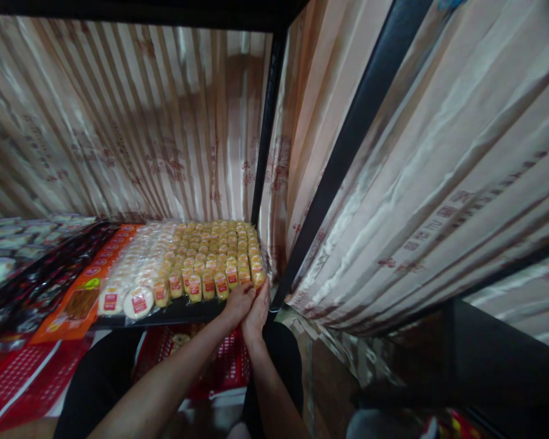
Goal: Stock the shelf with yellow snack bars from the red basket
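Rows of small yellow wrapped cakes [210, 256] with red labels stand tightly packed on a black shelf [178, 312]. My left hand [239, 305] is at their front right corner, its fingers closed near the lower front of the end packs. Right beside it, my right hand [257, 310] lies with fingers stretched along the outer side of the end cake [258, 278]. The two hands touch each other. Their fingertips are partly hidden and a little blurred. White round packs [138, 302] in clear wrap line up left of the yellow ones.
Orange snack packets [75, 302] and dark shiny packets [41, 268] lie farther left, with white packs [13, 235] beyond. A red basket [233, 360] sits under the shelf edge, between my knees. A black post [338, 164] and printed curtains [421, 201] stand close on the right.
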The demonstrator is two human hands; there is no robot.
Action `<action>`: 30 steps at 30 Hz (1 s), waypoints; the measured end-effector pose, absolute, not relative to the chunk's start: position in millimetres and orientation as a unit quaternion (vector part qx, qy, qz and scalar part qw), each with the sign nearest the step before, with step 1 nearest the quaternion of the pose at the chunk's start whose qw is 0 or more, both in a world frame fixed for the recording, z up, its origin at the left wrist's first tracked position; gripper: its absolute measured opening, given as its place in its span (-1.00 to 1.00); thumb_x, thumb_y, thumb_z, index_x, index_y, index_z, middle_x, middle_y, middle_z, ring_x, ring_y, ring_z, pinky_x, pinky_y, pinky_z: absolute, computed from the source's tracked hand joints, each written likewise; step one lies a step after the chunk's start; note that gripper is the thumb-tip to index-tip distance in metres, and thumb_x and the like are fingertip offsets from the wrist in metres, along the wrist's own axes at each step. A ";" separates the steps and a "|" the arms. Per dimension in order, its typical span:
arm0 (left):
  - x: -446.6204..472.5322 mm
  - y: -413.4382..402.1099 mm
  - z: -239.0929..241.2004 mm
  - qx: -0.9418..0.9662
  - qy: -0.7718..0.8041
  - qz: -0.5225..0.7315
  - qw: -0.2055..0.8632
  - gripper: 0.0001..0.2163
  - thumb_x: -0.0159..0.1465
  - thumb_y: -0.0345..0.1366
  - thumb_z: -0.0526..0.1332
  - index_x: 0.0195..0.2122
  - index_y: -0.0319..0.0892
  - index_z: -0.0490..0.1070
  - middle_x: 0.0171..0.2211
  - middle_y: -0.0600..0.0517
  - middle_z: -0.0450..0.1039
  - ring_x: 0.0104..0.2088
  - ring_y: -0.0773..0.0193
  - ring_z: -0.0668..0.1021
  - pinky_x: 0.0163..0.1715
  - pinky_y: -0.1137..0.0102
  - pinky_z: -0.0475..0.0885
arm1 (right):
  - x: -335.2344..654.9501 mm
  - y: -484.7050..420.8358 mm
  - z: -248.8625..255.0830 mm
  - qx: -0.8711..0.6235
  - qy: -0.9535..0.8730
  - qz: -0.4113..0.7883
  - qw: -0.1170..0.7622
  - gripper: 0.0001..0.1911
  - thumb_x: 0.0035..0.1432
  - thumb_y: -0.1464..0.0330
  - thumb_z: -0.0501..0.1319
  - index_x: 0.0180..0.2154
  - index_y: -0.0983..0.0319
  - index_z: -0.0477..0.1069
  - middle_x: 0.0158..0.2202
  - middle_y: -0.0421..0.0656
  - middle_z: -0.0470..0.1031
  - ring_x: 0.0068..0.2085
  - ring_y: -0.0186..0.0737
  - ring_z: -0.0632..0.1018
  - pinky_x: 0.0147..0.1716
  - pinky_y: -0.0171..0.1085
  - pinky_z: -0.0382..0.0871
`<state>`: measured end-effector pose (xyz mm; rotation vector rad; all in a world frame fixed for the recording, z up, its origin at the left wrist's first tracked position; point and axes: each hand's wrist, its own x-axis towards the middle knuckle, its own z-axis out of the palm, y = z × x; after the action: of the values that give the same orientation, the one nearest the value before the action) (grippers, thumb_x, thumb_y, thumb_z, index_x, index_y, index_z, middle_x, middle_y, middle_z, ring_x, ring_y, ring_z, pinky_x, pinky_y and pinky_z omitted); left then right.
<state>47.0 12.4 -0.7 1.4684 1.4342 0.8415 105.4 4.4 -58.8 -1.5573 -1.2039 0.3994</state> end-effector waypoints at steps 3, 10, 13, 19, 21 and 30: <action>48.1 13.6 -1.5 0.586 0.586 0.337 0.446 -0.74 0.19 -0.33 0.06 -0.17 -0.19 0.49 -0.21 -0.02 0.54 -0.16 0.21 0.51 -0.08 0.36 0.34 | 105.8 8.5 -65.2 -0.652 -0.508 0.160 0.539 -0.34 0.11 0.49 -0.20 0.27 0.31 -0.21 0.30 0.00 -0.08 0.28 -0.18 0.03 0.20 -0.01 -0.03; 48.0 11.6 -7.7 0.574 0.605 0.349 0.427 -0.70 0.17 -0.40 0.07 -0.10 -0.24 0.45 -0.11 -0.08 0.50 -0.08 0.22 0.49 -0.01 0.37 0.30 | 109.9 9.4 -71.6 -0.646 -0.518 0.172 0.534 -0.31 0.08 0.53 -0.18 0.27 0.26 -0.22 0.29 -0.03 -0.04 0.27 -0.20 0.05 0.19 -0.02 0.01; 46.9 9.3 -8.2 0.577 0.613 0.345 0.415 -0.70 0.17 -0.41 0.07 -0.09 -0.25 0.43 -0.10 -0.07 0.48 -0.07 0.24 0.48 0.01 0.38 0.29 | 110.6 9.5 -72.5 -0.641 -0.541 0.159 0.520 -0.31 0.08 0.54 -0.20 0.27 0.26 -0.18 0.29 -0.04 -0.04 0.29 -0.22 0.00 0.21 -0.01 -0.04; 44.0 6.5 -2.1 0.587 0.618 0.328 0.408 -0.69 0.16 -0.43 0.05 -0.10 -0.26 0.44 -0.10 -0.09 0.49 -0.11 0.24 0.49 -0.04 0.41 0.32 | 106.1 3.6 -72.1 -0.660 -0.568 0.121 0.477 -0.36 0.14 0.51 -0.20 0.28 0.27 -0.18 0.33 0.00 -0.23 0.31 -0.15 -0.13 0.20 0.02 -0.07; 42.8 5.6 -0.3 0.591 0.614 0.325 0.411 -0.69 0.16 -0.43 0.04 -0.11 -0.27 0.45 -0.10 -0.10 0.49 -0.11 0.24 0.50 -0.03 0.42 0.31 | 104.3 -1.0 -72.5 -0.665 -0.570 0.107 0.470 -0.36 0.16 0.50 -0.19 0.28 0.24 -0.20 0.33 0.00 -0.26 0.31 -0.12 -0.14 0.19 0.03 -0.05; 41.2 4.6 -4.5 0.597 0.616 0.318 0.404 -0.71 0.16 -0.42 0.05 -0.14 -0.23 0.47 -0.11 -0.07 0.50 -0.09 0.25 0.49 0.00 0.39 0.30 | 107.5 -6.5 -79.9 -0.658 -0.597 0.096 0.449 -0.35 0.16 0.51 -0.17 0.28 0.30 -0.24 0.32 0.03 -0.16 0.30 -0.13 -0.08 0.21 -0.02 -0.05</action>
<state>41.2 4.6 -4.5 1.5070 1.5560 0.8041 107.5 -6.5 -79.9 -1.6265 -1.4774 0.2383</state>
